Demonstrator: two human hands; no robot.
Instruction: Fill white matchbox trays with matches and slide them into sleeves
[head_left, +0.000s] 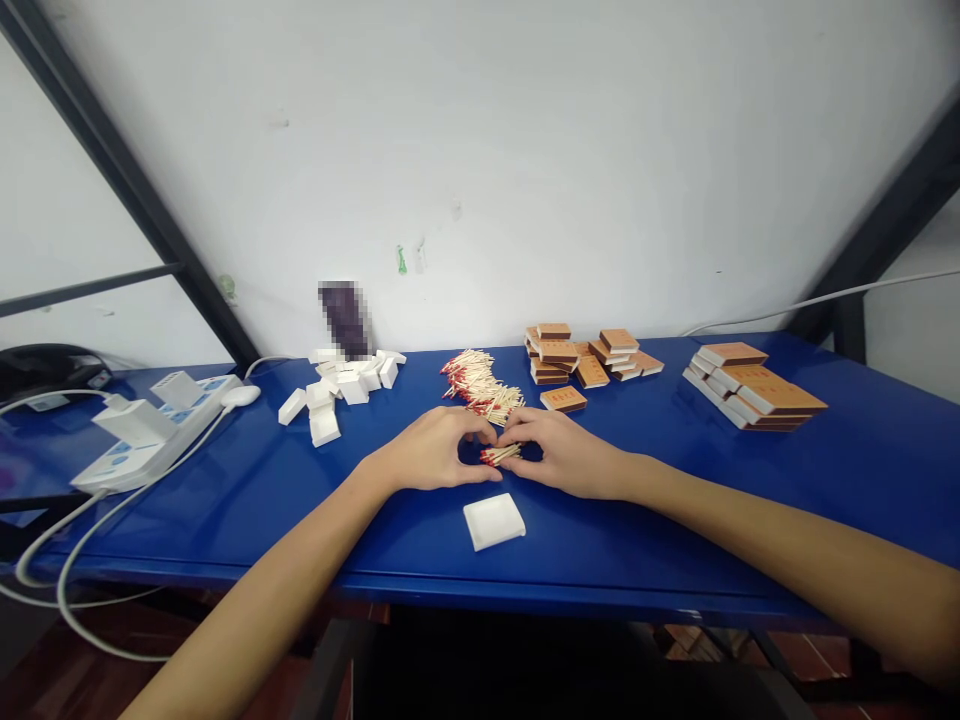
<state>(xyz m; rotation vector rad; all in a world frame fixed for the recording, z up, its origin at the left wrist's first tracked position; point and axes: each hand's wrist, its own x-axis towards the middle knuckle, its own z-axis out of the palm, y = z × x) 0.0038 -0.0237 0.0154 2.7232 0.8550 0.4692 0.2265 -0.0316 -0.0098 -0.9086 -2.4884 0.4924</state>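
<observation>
Evidently at the gathering step, the right hand (574,455) has its fingers around a small bunch of matches (498,456) over the desk (600,555), just beyond a white tray (495,522); the left hand (429,450) curls about the red heads, its hold unclear; the next move seemingly calls for even, gentle pressure.
</observation>
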